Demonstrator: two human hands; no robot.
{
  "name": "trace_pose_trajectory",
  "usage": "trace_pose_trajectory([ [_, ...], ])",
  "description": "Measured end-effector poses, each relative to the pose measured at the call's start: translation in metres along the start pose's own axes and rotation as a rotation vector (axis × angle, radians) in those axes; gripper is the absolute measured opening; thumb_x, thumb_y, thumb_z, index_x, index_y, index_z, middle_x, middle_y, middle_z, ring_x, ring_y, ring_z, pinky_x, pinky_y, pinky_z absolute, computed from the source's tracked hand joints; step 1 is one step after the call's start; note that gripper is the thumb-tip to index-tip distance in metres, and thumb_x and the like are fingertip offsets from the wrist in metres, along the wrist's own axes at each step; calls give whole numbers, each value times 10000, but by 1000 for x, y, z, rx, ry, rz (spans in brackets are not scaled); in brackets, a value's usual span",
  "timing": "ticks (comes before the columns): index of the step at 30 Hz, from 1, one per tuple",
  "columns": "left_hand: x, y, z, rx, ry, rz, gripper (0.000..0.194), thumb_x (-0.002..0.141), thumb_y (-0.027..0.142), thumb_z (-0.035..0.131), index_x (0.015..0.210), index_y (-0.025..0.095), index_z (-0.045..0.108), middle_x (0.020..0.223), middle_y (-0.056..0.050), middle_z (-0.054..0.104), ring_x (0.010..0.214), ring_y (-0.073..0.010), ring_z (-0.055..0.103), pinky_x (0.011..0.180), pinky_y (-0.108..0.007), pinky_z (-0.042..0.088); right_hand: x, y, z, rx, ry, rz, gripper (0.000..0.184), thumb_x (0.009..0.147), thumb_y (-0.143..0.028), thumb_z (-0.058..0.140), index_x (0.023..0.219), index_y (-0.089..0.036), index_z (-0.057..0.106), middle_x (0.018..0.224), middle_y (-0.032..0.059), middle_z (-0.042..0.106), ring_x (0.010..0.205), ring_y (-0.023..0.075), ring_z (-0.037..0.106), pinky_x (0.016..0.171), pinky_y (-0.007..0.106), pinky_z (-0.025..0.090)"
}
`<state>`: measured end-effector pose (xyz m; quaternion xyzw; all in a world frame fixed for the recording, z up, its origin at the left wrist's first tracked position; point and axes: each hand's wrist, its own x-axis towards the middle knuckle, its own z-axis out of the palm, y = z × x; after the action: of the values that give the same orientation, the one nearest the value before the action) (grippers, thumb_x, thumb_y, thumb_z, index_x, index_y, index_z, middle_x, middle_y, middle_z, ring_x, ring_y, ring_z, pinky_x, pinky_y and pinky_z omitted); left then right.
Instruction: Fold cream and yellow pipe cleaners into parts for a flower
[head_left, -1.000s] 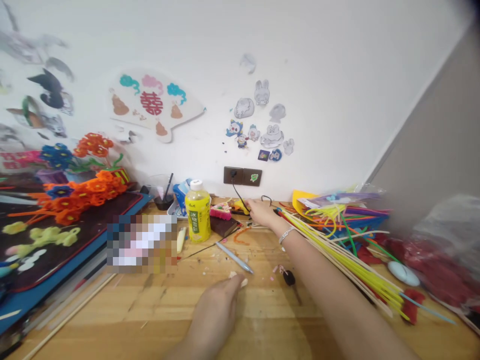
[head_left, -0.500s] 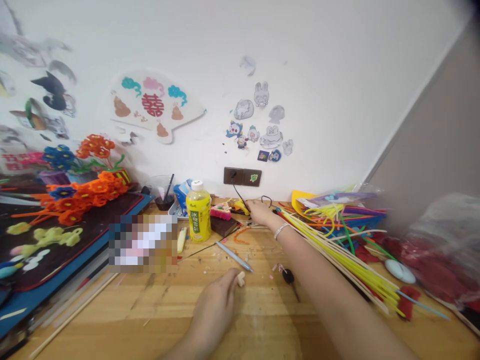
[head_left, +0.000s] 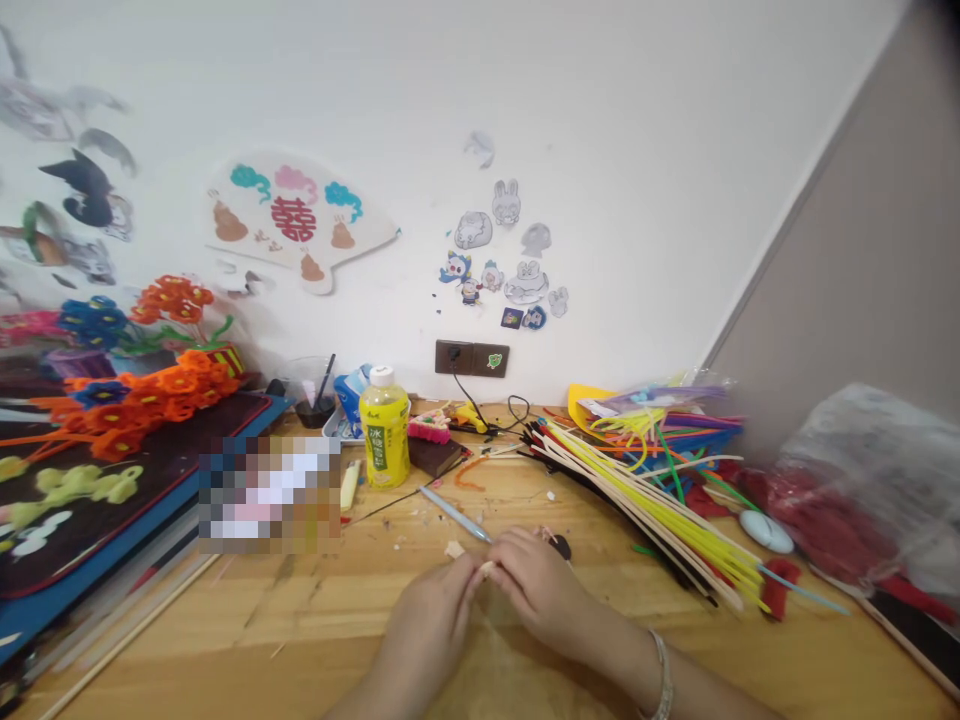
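As left hand meets right hand, pale scrap pinched between

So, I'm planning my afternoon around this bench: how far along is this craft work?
Several orange and blue pipe-cleaner flowers on the left already look finished. In hand, the left hand and right hand pinch a small cream piece between them. Seemingly left to use is the loose bundle of yellow pipe cleaners on the right.
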<state>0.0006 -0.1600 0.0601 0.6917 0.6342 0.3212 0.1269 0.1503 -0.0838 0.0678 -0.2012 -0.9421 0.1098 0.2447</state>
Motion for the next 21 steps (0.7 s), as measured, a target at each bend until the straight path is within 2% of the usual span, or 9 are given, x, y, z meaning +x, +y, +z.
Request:
trace_pose_trajectory([
  [5,-3,0,7,70,-51,54,271,878,204,328,718,224,546,654,-22,667,596,-177,618,561,-237,427,-8,2,7,95,88,-65,300,936,-257,272,734,-175,477,729,35,541,702,151,467,661,263,373],
  [9,-1,1,2,95,-88,55,284,888,229,323,738,223,564,675,-23,670,617,-179,619,578,-248,442,-10,3,9,118,117,-83,287,925,-222,280,716,-174,471,710,32,533,706,149,463,676,262,371],
  [11,3,-2,-3,130,-56,3,308,899,260,304,780,211,583,717,-43,668,671,-197,621,619,-280,457,-10,4,11,45,128,-36,262,912,-206,307,722,-171,484,718,32,545,718,156,467,695,279,356],
  [13,8,-8,-9,169,25,-55,296,896,262,309,931,182,592,841,-82,663,799,-221,616,718,-335,463,-10,6,13,-54,148,35,237,898,-194,338,725,-169,498,716,30,557,720,161,474,701,290,338],
  [15,13,-15,-12,196,50,-74,307,869,263,368,1058,126,567,903,-132,634,867,-267,591,771,-412,447,-8,9,15,-142,147,76,214,887,-192,370,730,-169,513,705,26,570,706,159,487,683,286,323],
  [21,16,-22,-7,164,-32,11,215,757,239,556,932,164,656,879,-103,628,844,-251,591,772,-375,468,-2,11,24,-337,150,59,213,876,-179,409,698,-169,526,649,25,588,642,163,521,603,280,299],
])
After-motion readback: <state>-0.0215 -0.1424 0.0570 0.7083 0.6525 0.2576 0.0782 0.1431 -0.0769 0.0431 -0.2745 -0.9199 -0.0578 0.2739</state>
